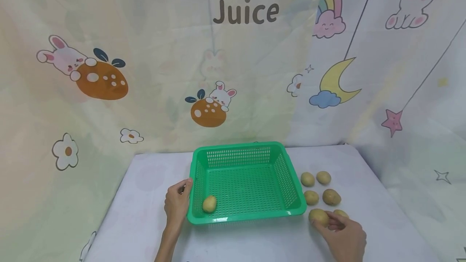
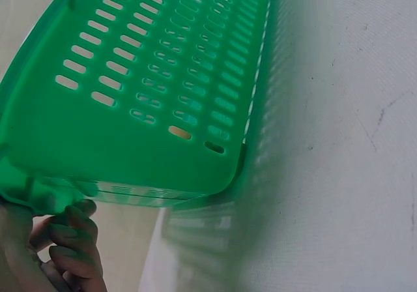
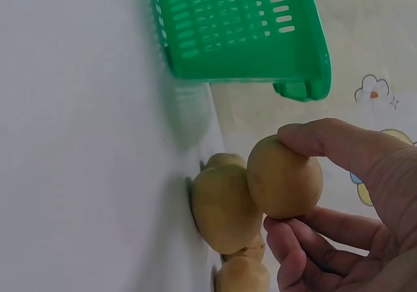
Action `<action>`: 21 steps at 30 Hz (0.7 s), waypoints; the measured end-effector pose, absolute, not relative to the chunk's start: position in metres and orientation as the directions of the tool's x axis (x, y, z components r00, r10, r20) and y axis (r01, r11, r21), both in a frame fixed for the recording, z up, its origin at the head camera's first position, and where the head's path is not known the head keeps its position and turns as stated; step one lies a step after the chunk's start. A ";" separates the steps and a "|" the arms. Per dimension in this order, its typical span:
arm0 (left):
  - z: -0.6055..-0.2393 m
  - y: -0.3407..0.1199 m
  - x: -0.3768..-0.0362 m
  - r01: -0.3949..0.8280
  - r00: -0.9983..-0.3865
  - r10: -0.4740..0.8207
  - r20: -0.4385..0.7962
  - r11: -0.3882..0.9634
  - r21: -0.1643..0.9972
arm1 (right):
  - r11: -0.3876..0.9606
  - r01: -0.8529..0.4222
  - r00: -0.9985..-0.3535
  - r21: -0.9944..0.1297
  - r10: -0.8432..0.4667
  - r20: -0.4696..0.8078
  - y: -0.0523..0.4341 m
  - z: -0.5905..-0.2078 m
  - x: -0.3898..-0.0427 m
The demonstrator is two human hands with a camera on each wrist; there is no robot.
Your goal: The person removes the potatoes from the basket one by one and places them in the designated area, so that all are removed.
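Right wrist: smooth oval potato (image 3: 285,177) in hand (image 3: 355,207)

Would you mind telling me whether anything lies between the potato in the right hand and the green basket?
Nothing visible does. The right hand grips a yellow-brown potato beside the green slotted plastic basket; only bare white tablecloth separates them.

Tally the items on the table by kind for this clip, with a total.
Potatoes: 7, one in the basket, six beside it, one of those gripped by the right hand.
Green basket: 1.
Total: 8.
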State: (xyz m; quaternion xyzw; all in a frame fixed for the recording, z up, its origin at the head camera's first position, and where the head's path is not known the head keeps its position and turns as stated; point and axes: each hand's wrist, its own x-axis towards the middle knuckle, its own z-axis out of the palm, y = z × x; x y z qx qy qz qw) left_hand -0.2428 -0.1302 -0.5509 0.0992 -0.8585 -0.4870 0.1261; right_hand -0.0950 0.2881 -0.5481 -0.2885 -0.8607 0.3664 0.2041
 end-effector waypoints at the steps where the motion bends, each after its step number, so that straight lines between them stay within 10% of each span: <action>1: -0.551 -0.130 -0.243 -0.047 -0.948 -0.293 0.120 0.505 0.862 | 0.562 0.354 -0.749 -0.747 0.649 0.133 0.289 -0.548 -0.095; 21: -0.552 -0.131 -0.244 -0.050 -0.949 -0.292 0.117 0.506 0.861 | 0.505 0.486 -0.745 -0.714 0.666 -0.036 0.300 -0.540 -0.075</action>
